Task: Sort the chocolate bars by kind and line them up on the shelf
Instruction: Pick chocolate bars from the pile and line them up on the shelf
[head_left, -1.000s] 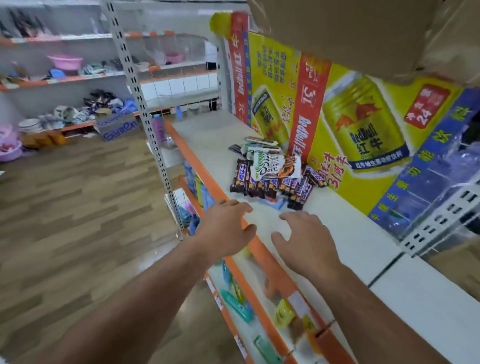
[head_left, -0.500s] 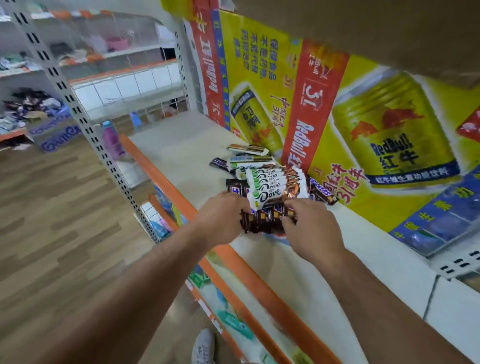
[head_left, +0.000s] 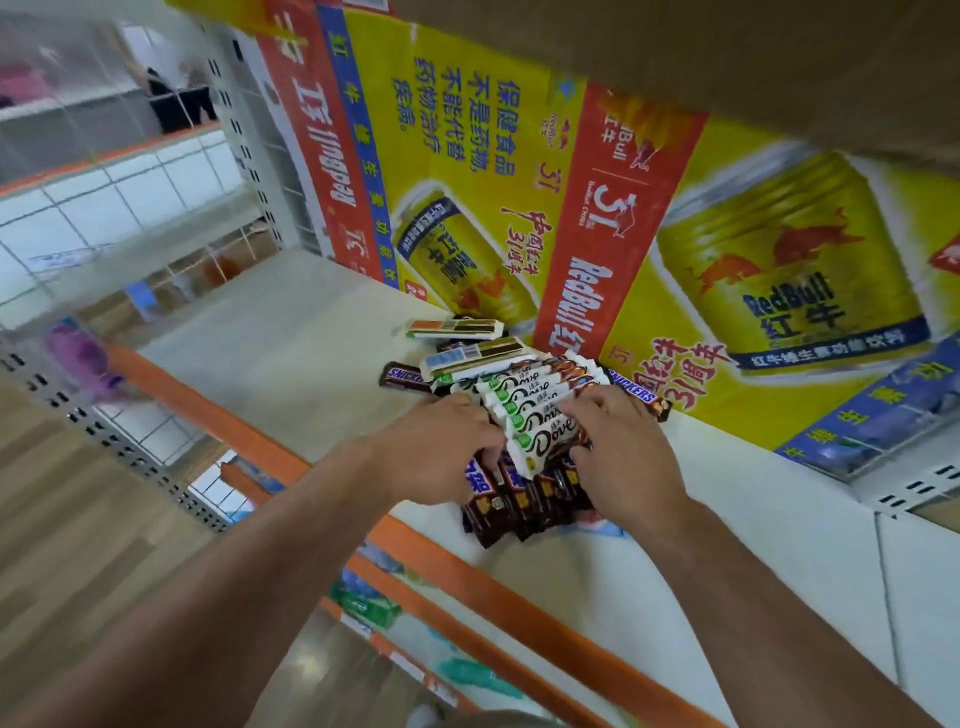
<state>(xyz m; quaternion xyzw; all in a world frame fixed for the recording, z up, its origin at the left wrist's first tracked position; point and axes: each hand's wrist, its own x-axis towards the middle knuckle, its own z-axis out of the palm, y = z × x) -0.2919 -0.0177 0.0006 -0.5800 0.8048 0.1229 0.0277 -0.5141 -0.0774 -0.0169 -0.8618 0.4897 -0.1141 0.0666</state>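
A pile of chocolate bars lies on the white shelf (head_left: 291, 332) against the yellow poster. White Dove bars (head_left: 535, 410) are stacked on top, several brown Snickers bars (head_left: 519, 499) lie under them. My left hand (head_left: 441, 447) grips the left side of the Dove stack, and my right hand (head_left: 618, 441) grips its right side. One Snickers bar (head_left: 405, 375) pokes out at the left, another (head_left: 641, 397) at the right. Two white bars (head_left: 454, 328) lie face down behind the pile.
The shelf has an orange front edge (head_left: 218, 415). A yellow Red Bull poster (head_left: 571, 208) forms the back wall. A cardboard box (head_left: 727, 57) hangs overhead. A perforated upright (head_left: 104, 436) stands at the left. Lower shelves hold green packets (head_left: 363, 605).
Both hands reached from the shelf's front edge to the pile and closed on the two sides of the Dove stack. The camera came closer to the shelf.
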